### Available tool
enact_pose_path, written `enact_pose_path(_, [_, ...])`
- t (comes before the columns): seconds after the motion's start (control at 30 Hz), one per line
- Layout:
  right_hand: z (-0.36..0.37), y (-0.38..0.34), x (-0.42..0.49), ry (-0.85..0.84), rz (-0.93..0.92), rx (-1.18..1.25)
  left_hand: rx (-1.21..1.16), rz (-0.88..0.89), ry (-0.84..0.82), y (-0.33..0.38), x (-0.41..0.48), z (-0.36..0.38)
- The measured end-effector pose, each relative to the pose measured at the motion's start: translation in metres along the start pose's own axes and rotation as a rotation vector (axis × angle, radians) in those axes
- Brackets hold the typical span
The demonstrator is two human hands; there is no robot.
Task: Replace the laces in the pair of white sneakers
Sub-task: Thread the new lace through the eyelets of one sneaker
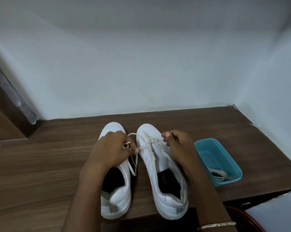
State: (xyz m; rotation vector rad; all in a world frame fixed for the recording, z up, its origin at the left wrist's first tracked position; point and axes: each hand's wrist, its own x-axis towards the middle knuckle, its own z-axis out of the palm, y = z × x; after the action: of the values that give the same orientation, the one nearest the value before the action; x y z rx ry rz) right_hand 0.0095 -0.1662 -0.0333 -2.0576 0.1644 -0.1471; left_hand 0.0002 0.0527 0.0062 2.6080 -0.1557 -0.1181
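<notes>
Two white sneakers stand side by side on a wooden desk, toes pointing away from me. The right sneaker [164,178] has a white lace [149,141] crossing its upper eyelets. My left hand [113,149] hovers over the left sneaker [115,195] and pinches one end of that lace, with a loop wound round a finger. My right hand [178,146] is beside the right sneaker's eyelets, fingers curled and pinching the lace's other side. A slack end hangs down between the shoes.
A teal plastic tub [225,148] with more white laces [220,175] inside stands right of the shoes. The desk [41,164] meets white walls behind and to the right. A dark red chair edge [246,218] shows at the bottom right.
</notes>
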Motion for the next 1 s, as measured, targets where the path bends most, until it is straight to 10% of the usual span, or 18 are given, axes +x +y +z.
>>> enact_pose_path(0.13, [0.000,0.001,0.001,-0.004,0.006,-0.006,-0.480,0.181,0.022,-0.003,0.002,-0.002])
enact_pose_path(0.47, [0.000,0.001,-0.001,-0.002,0.017,-0.002,-1.713,-0.135,0.072,0.029,0.006,0.013])
enact_pose_path(0.67, [-0.001,0.000,-0.003,-0.015,0.016,0.062,-1.560,-0.186,0.123,0.018,0.009,0.005])
enact_pose_path(1.0, [-0.019,-0.017,-0.008,-0.334,0.083,-0.114,-0.351,-0.119,0.118,0.020,0.008,0.025])
